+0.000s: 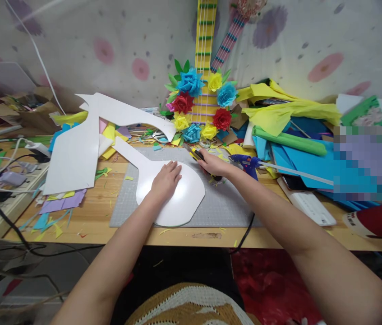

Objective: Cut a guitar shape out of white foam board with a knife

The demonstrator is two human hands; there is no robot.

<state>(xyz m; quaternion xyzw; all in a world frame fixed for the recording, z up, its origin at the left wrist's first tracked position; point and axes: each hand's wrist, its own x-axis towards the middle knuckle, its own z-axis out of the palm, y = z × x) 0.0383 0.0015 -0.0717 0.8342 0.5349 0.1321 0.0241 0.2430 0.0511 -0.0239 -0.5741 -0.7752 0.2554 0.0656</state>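
A white foam board cutout [180, 203], rounded with a straight neck at its upper left, lies on the grey cutting mat [231, 212]. My left hand [167, 180] rests flat on the cutout, fingers stretched forward. Just past the cutout's upper right edge, my right hand [213, 163] is closed around a yellow and black utility knife [195, 154]. The knife points up and left, apart from the board as far as I can see. Close by on the right lies a blue glue gun [246, 164] with a long white glue stick in it.
Behind the mat stands a yellow paper guitar [206, 101] with paper flowers. White board offcuts [75, 149] lean at the left, near a power strip [18, 198]. Coloured paper sheets [306, 153], a white keyboard-like device [309, 203] and a red-and-white cup [380, 219] occupy the right.
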